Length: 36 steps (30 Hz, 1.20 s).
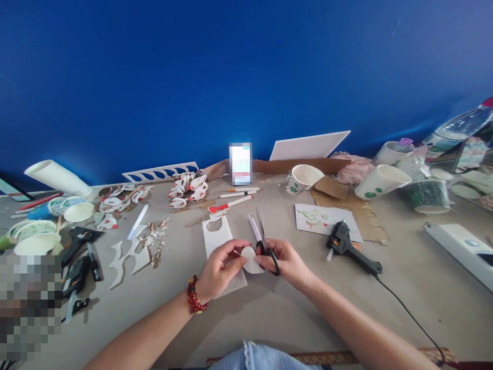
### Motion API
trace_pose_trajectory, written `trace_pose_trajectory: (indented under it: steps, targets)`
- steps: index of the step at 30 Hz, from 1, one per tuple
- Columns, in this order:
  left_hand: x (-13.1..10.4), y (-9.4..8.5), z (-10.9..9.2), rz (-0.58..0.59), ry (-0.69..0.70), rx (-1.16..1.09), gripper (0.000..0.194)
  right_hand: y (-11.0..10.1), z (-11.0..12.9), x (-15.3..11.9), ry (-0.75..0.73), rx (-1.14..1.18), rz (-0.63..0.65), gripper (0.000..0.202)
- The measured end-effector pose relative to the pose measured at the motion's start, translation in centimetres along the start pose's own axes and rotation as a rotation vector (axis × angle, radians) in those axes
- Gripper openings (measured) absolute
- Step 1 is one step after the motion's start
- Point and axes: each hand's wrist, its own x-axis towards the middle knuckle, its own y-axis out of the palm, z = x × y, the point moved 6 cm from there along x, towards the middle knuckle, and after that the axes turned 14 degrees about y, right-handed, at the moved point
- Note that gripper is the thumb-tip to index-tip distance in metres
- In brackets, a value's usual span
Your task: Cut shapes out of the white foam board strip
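Observation:
Near the middle of the table, a small white cut-out piece is pinched between the fingertips of both hands. My left hand grips its left side, with a red bead bracelet on the wrist. My right hand touches its right edge and also holds black-handled scissors, whose slightly parted blades point away from me. Beneath and beyond the hands lies a white sheet with a rounded opening cut in its far end.
A glue gun rests at the right by a drawing card. Farther back stand a paper cup and a lit phone. White bird-like cut-outs, scraps and several cups lie left.

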Motion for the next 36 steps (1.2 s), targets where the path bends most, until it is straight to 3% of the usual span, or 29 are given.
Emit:
trace_pose_trajectory:
  steps: [8, 16, 20, 25, 36]
  targets:
    - [0.0, -0.5, 0.2, -0.035, 0.057, 0.116, 0.028, -0.4, -0.7, 0.3, -0.013, -0.030, -0.081, 0.030]
    - [0.6, -1.1, -1.6, -0.034, 0.282, 0.311, 0.029, -1.6, -0.6, 0.5, -0.029, 0.090, -0.181, 0.033]
    - [0.8, -1.6, -1.1, -0.101, 0.158, 0.206, 0.029, -1.7, -0.7, 0.5, -0.044, 0.109, -0.181, 0.035]
    - [0.7, -0.9, -0.6, -0.110, 0.021, 0.107, 0.027, -0.8, -1.1, 0.6, -0.074, 0.068, -0.108, 0.032]
    - [0.1, -0.2, -1.7, -0.161, 0.051, -0.010, 0.021, 0.0, 0.1, -0.7, -0.204, -0.288, -0.228, 0.021]
